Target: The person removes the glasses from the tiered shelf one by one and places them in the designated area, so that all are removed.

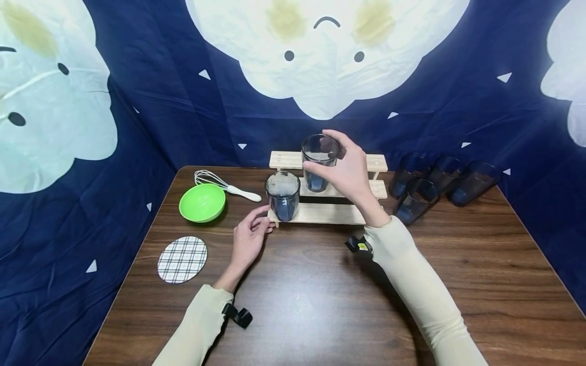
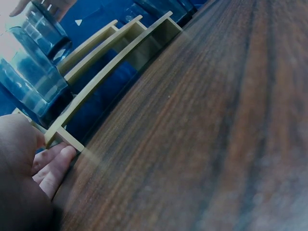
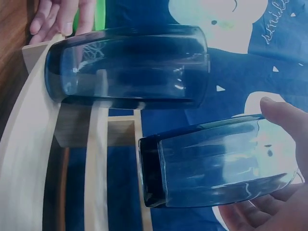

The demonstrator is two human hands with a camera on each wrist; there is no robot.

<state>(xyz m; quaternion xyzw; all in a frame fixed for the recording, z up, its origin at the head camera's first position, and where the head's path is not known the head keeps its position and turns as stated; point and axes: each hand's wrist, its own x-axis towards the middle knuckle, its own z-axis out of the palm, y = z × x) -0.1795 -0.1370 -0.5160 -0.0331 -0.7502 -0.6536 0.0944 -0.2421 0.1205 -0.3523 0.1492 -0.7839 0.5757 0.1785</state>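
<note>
Currently: right hand grips a blue-tinted glass near its rim, fingers and thumb curled round it, glass upright at the middle step of the wooden rack; can't tell whether its base is touching the step or just above. Left hand rests on the counter w/ fingers straight, tips touching the rack's front-left corner, apparently steadying it; holds nothing. Second glass stands upright on the lowest step, left end, just beside the left fingertips. Judged step: placing glass no. 2 on the rack, approx. early, since four more glasses wait on the counter right of the rack, well apart from both hands. Next move likely calls for seating the base flat and square on the narrow step before letting go, w/o knocking the lower glass. Containers: both rack glasses look empty; the four spare ones lean in a cluster, contents not visible; green bowl at left looks empty, whisk lying behind it, checked round mat nearer.
</note>
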